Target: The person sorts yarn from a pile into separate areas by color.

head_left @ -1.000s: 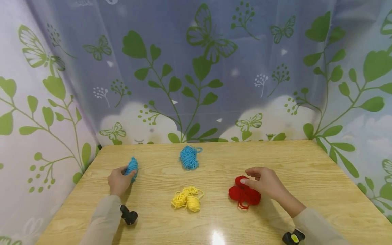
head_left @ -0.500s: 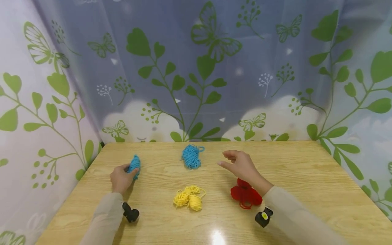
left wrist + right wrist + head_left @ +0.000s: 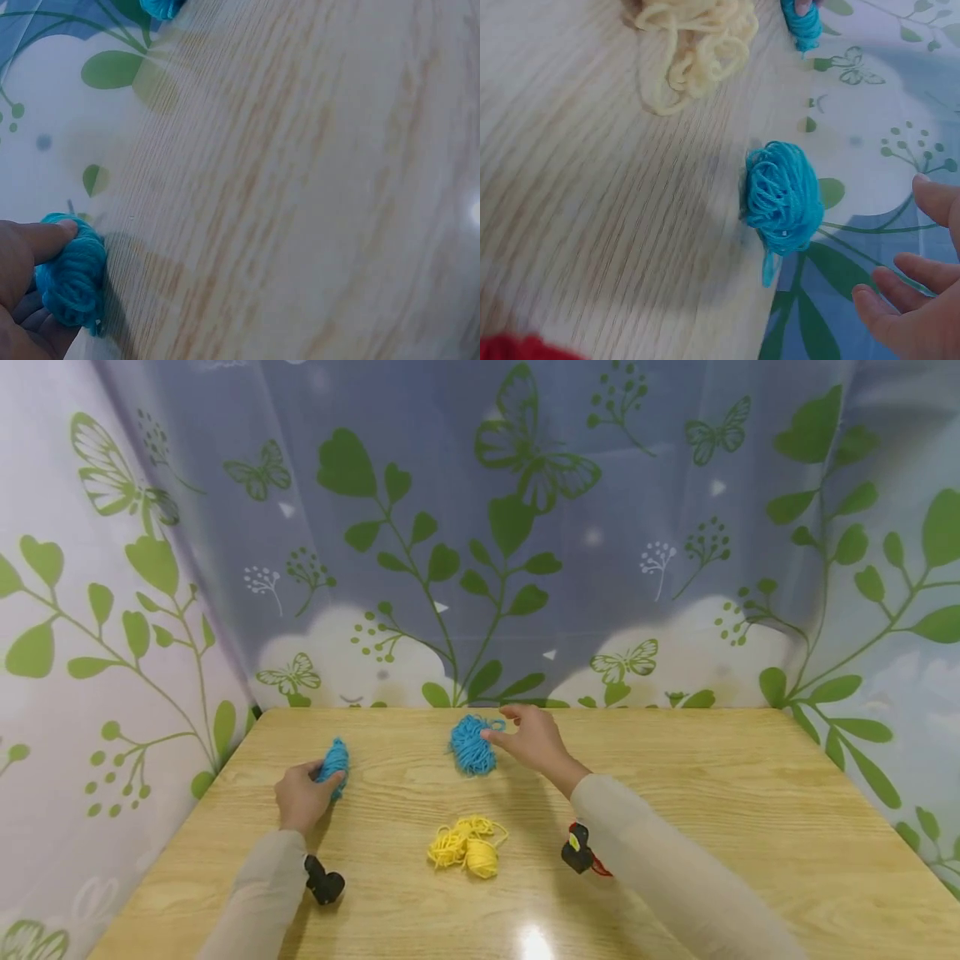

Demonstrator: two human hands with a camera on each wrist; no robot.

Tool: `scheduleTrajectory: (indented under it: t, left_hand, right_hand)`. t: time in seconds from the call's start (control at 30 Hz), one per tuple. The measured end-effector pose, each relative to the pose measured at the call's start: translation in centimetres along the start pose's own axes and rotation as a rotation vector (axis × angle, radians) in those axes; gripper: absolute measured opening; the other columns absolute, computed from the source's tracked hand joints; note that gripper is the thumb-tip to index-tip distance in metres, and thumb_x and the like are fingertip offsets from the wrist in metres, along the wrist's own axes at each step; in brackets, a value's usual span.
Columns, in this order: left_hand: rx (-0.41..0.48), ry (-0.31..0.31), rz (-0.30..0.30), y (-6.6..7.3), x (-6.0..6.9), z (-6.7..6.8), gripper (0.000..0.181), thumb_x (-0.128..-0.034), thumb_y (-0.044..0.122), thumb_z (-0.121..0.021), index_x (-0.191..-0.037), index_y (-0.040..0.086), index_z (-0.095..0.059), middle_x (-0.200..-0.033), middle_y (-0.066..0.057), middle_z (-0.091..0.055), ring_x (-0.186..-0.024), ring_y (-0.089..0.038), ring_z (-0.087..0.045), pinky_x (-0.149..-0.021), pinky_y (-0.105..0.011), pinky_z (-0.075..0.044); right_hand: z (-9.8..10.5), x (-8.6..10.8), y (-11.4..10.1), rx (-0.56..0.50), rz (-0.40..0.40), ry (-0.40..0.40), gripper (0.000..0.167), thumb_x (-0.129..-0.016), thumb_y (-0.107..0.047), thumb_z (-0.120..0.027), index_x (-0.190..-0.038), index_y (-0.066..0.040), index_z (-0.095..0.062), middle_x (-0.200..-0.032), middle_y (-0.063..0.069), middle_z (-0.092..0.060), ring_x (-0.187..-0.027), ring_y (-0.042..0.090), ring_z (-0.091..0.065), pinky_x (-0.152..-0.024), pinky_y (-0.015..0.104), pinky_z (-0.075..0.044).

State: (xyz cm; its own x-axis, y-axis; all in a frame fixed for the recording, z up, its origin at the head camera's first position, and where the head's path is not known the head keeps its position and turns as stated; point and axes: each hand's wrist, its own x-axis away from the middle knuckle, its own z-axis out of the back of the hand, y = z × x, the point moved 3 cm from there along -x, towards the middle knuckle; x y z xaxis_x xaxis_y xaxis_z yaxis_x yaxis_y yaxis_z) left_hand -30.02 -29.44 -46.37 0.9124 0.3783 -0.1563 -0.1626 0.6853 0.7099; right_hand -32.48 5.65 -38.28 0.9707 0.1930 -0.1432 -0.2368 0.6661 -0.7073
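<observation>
- The left hand [image 3: 300, 795] grips the held blue yarn [image 3: 336, 768], thumb on one side and fingers on the other, at the left of the surface [image 3: 405, 910].
- The right hand [image 3: 536, 739] is well open, thumb spread from the fingers, holding nothing; it is just beside the far blue yarn [image 3: 471, 747], and the right wrist view shows a gap between them.
- Since half a second ago, the right hand has moved leftward and away from the person to the far blue yarn; its sleeve [image 3: 660, 852] now hides most of the red yarn [image 3: 525, 349]. The left hand has kept its grip.
- Yellow yarn [image 3: 480, 860]: a round wound ball against a loose, loopy tangle, near the middle.
- Held blue yarn: tightly wrapped, long and narrow.
- Far blue yarn: a rounded, stringy mass with a stray loop, near the back edge.
- Surface: pale, streaked wood grain, with a glare spot.
- Curtain [image 3: 390, 552] behind: printed with green leaves and butterflies.
</observation>
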Motion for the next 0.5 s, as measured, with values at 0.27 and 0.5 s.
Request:
scheduleTrajectory:
  t: [0.27,0.5]
  left_hand:
    - [-0.009,-0.006,-0.008,0.1,-0.2,0.0,0.049,-0.0886,0.022,-0.069,-0.125,-0.009,-0.058,-0.121,-0.029,-0.06,-0.117,-0.046,-0.05,-0.1,-0.056,-0.039]
    - [-0.005,-0.013,-0.019,0.1,0.1,0.1,0.05,-0.0888,0.021,-0.069,-0.125,-0.011,-0.057,-0.121,-0.029,-0.059,-0.117,-0.046,-0.05,-0.099,-0.056,-0.039]
  right_hand:
    - [-2.8,-1.5,0.2,-0.013,-0.072,0.03,0.06,-0.088,-0.035,-0.07,-0.134,-0.001,-0.054,-0.135,0.016,-0.055,-0.119,0.033,-0.055,-0.095,0.046,-0.048]
    - [-5.6,-1.7,1.2,-0.089,-0.057,0.079,0.066,-0.087,-0.034,-0.072,-0.135,0.005,-0.05,-0.132,0.021,-0.056,-0.116,0.036,-0.057,-0.093,0.048,-0.049]
